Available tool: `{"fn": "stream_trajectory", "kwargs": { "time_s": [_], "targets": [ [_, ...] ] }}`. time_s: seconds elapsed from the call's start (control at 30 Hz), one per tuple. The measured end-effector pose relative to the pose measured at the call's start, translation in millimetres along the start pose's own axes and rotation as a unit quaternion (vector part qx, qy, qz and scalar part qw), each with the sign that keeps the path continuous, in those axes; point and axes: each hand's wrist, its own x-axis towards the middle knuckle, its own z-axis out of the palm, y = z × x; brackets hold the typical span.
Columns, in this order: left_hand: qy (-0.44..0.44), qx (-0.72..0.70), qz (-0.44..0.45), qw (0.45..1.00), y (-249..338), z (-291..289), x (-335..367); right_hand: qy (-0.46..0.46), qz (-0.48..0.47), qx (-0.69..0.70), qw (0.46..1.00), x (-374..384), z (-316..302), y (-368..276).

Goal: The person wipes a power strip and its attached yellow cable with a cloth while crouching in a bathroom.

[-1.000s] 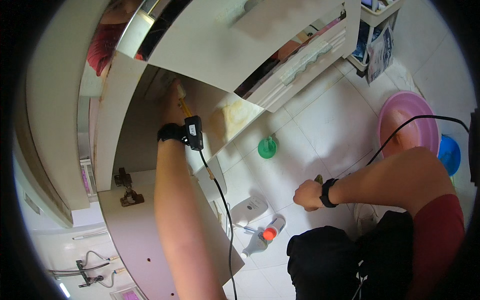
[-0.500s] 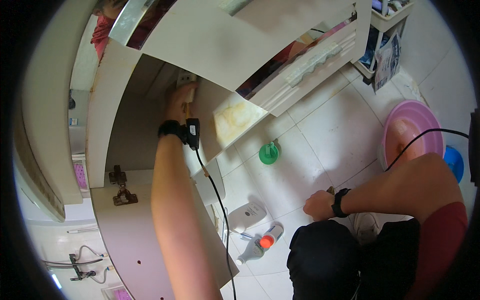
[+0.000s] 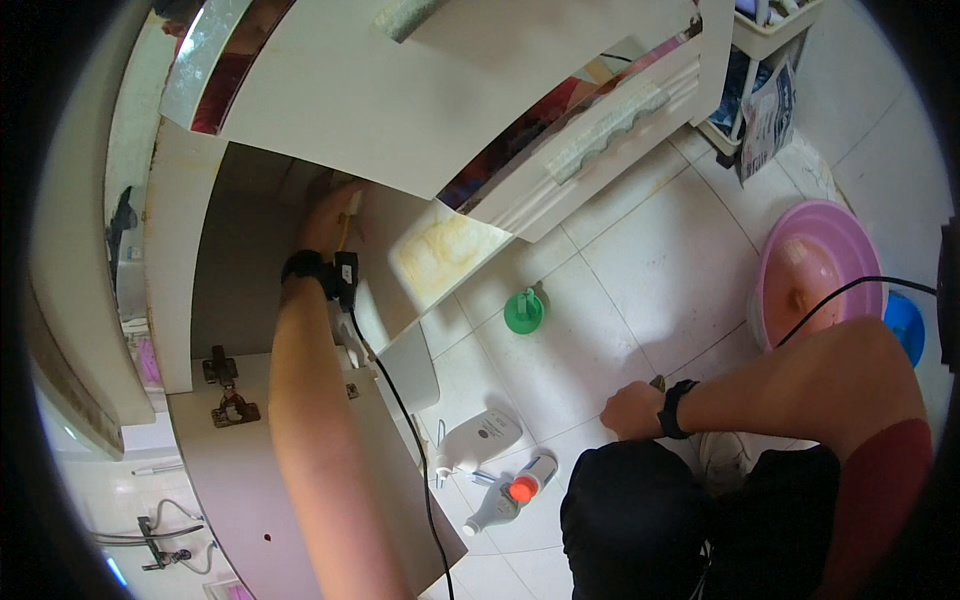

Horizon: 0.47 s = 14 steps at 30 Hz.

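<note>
My left hand (image 3: 325, 222) reaches into the open, shadowed cabinet (image 3: 240, 250). Its fingers are lost in the dark, so what they hold cannot be made out. A small pale piece (image 3: 353, 203) shows beside the hand. On the left wrist sit a black band and a black box (image 3: 345, 280), from which a black cable (image 3: 400, 400) runs down. My right hand (image 3: 630, 411) is closed in a loose fist beside my knee, above the floor. Whether anything is inside the fist is hidden. A black band circles that wrist, with a small brownish piece near it.
Several bottles stand or lie on the tiles: a large white bottle (image 3: 482, 440), an orange-capped bottle (image 3: 525, 487) and a grey-white bottle (image 3: 490, 510). A green round container (image 3: 524, 312) stands beyond. At right are a pink basin (image 3: 865, 240), a blue basin (image 3: 905, 330) and a shelf rack (image 3: 770, 40).
My left hand has gone deeper into the cabinet, and a white socket-like block beside it is no longer visible. The view has shifted slightly. My right hand has stayed by the knee.
</note>
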Motion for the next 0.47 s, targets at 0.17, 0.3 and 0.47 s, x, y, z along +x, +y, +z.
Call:
{"fn": "stream_trajectory", "kwargs": {
  "time_s": [0.17,0.3,0.47],
  "targets": [
    [0.080,0.257,-0.086,0.959,-42.4,-49.3,11.6,-0.071,0.010,-0.016,0.997,7.3,-19.6,-16.2],
    [0.120,0.219,-0.088,0.964,-58.0,-39.1,10.3,-0.082,0.030,-0.016,0.996,10.0,-21.0,-13.1],
    [0.041,0.164,-0.110,0.979,-48.7,5.2,-31.0,0.005,0.035,0.023,0.999,6.9,1.0,9.0]
  ]
}}
